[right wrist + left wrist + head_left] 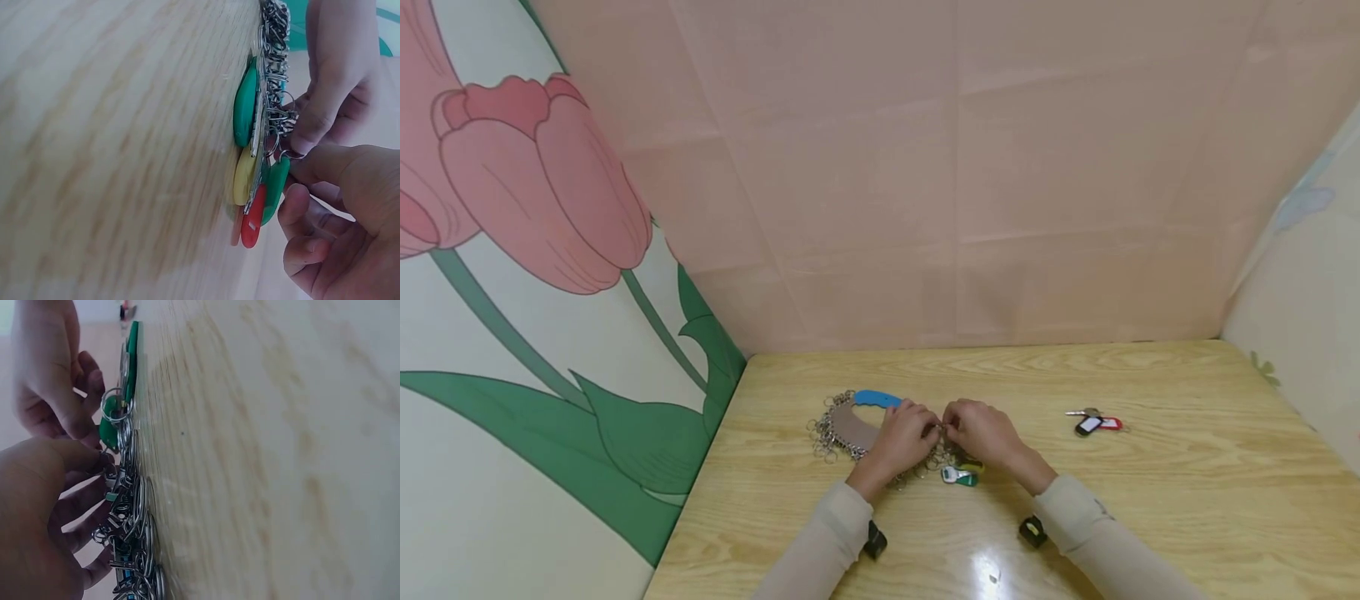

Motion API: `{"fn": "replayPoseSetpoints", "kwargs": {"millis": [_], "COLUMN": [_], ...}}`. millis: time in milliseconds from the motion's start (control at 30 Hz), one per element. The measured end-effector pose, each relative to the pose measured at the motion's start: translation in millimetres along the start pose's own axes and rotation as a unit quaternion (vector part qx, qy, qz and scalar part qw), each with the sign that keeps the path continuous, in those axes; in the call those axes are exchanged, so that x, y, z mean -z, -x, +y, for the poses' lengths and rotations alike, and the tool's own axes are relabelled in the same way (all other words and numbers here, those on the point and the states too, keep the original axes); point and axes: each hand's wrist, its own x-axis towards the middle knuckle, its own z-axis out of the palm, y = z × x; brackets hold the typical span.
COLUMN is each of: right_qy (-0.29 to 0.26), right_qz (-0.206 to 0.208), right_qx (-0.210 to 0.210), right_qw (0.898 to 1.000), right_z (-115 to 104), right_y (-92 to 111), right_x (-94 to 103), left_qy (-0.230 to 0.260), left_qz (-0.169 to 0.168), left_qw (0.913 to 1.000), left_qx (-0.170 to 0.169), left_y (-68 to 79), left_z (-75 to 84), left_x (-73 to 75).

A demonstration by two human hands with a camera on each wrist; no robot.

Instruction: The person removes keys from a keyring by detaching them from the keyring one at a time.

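At three o'clock on the holder (852,427), pinching a thin ring (292,157) beside the green tag (277,190) with left hand (901,438) and right hand (985,431). Best to brace with left, turn gently with right, and avoid snagging tags (958,476) toward six o'clock.

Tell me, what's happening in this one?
A person works at a holder hung with metal rings on the table. The left hand and right hand meet at its right end, pinching at the ring of a green tag; whether it's hooked on is unclear. Other tags lie close by; a black tag and red tag lie apart, rightward.
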Motion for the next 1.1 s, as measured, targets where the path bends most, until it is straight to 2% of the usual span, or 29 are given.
{"fn": "replayPoseSetpoints", "kwargs": {"millis": [233, 467, 800, 967, 1100], "right_qy": [-0.003, 0.004, 0.005, 0.010, 0.010], "right_qz": [0.004, 0.020, 0.038, 0.040, 0.045], "right_qx": [-0.003, -0.001, -0.022, -0.028, -0.026], "right_qw": [1.000, 1.000, 0.999, 0.999, 0.999], "right_z": [-0.6, 0.6, 1.0, 1.1, 1.5], "right_y": [-0.8, 0.7, 2.1, 2.5, 2.7], "right_x": [-1.3, -4.7, -8.4, -9.0, -8.8], "left_qy": [0.046, 0.058, 0.005, 0.015, 0.043], "left_qz": [0.006, 0.011, 0.065, 0.058, 0.050], "left_qw": [0.9989, 0.9982, 0.9979, 0.9982, 0.9979], "left_qx": [0.012, 0.013, -0.007, -0.006, 0.001], "left_y": [-0.8, 0.1, 1.4, 1.4, 0.7], "left_z": [-1.8, -2.3, -4.3, -4.2, -5.0], "left_x": [-0.5, -0.1, -0.8, 1.6, 1.7]}}
